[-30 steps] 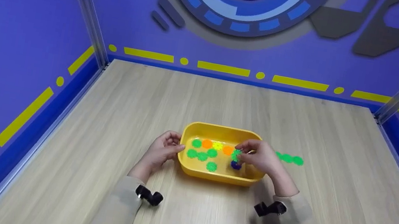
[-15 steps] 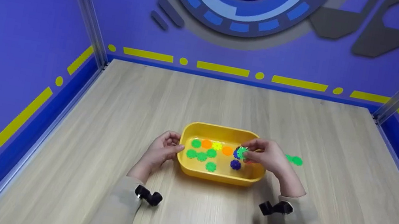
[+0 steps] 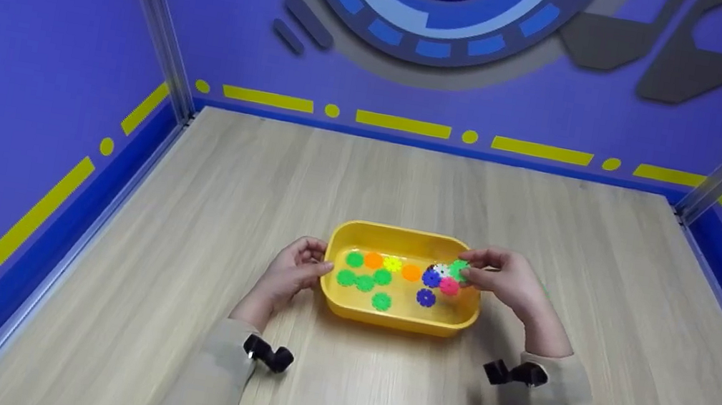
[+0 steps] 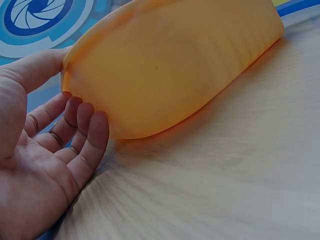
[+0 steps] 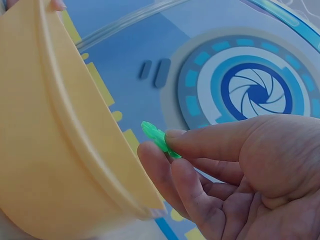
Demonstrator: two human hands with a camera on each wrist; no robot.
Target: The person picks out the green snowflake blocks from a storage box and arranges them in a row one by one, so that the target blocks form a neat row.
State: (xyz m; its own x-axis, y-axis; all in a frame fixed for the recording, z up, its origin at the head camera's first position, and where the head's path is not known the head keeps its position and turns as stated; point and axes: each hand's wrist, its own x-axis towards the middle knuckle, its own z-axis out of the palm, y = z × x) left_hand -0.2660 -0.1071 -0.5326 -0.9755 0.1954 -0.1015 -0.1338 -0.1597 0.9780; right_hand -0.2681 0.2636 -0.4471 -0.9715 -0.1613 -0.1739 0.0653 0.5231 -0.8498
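A yellow tray (image 3: 394, 321) stands on the table with several small toothed discs inside: green (image 3: 381, 301), orange (image 3: 373, 260), yellow, dark blue (image 3: 425, 297), white and pink (image 3: 448, 287). The left hand (image 3: 292, 277) grips the tray's left end, its thumb on the rim and its fingers curled against the outer wall (image 4: 150, 75). Over the tray's right end, the right hand (image 3: 506, 281) pinches a green disc (image 5: 156, 136) between thumb and fingers. In the right wrist view that disc is above the rim, tilted.
Part of a green piece (image 3: 544, 288) shows on the table (image 3: 332, 386) just right of the right hand, mostly hidden behind it. Blue-purple walls (image 3: 420, 103) with yellow dashes rise behind and at both sides. A black wrist device is on each sleeve.
The right hand has moved right with the green disc, from over the dark blue discs to the tray's right rim, uncovering the white and pink discs. The left hand holds still.
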